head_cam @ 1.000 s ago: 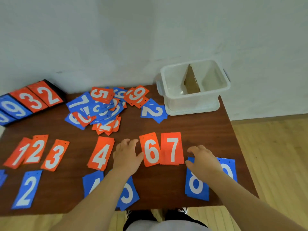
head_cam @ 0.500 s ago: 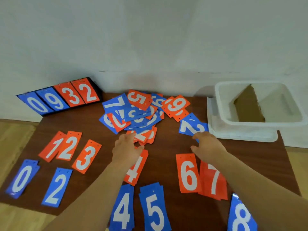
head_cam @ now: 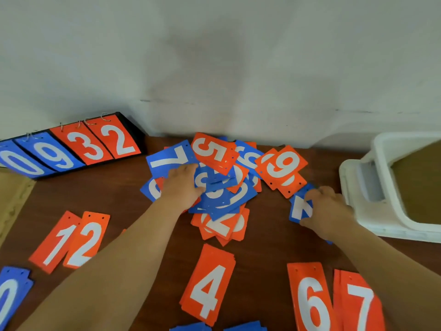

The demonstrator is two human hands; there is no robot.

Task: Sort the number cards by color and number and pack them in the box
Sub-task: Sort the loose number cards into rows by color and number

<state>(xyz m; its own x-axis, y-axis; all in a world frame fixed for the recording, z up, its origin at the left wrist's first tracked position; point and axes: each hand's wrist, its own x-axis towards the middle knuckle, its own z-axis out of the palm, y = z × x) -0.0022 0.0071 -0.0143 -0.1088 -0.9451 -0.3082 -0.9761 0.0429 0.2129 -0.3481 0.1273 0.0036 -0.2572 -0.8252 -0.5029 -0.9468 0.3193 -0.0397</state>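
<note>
- Brown wood table (head_cam: 100, 194) stands against a plain grey-white wall (head_cam: 214, 56). A bit of pale wood floor (head_cam: 12, 199) shows at the left.
- At the back left sits 1 black flip stand (head_cam: 71, 149) with 4 cards on wire rings. It shows 0 and 9 in blue, 3 and 2 in red.
- At the right is 1 white plastic box (head_cam: 372, 211) with round corners and a brown cardboard wall (head_cam: 417, 182) inside.
- At the back middle is 1 messy pile (head_cam: 226, 199) of red and blue cards, all mixed up. On top I can read a red 5 (head_cam: 212, 151), a red 9 (head_cam: 284, 166) and a blue 7 (head_cam: 171, 158).
- Nearer to me I count 5 red numbers in a row: red 1 (head_cam: 55, 242), red 2 (head_cam: 87, 240), red 4 (head_cam: 210, 283), red 6 (head_cam: 310, 299) and red 7 (head_cam: 358, 304). The red 1 and red 2 touch.
- 1 blue 0 stack (head_cam: 9, 297) lies at the bottom left.
- The cards are thin, flat rectangles with big white numbers and 2 tiny holes at 1 short end.
- My left hand (head_cam: 183, 187) lies on the left side of the pile with its fingers bent on blue cards. I cannot tell if it holds one.
- My right hand (head_cam: 327, 211), just beside the box, pinches 1 blue card (head_cam: 300, 209) between fingers and thumb. Its number is mostly hidden.
</note>
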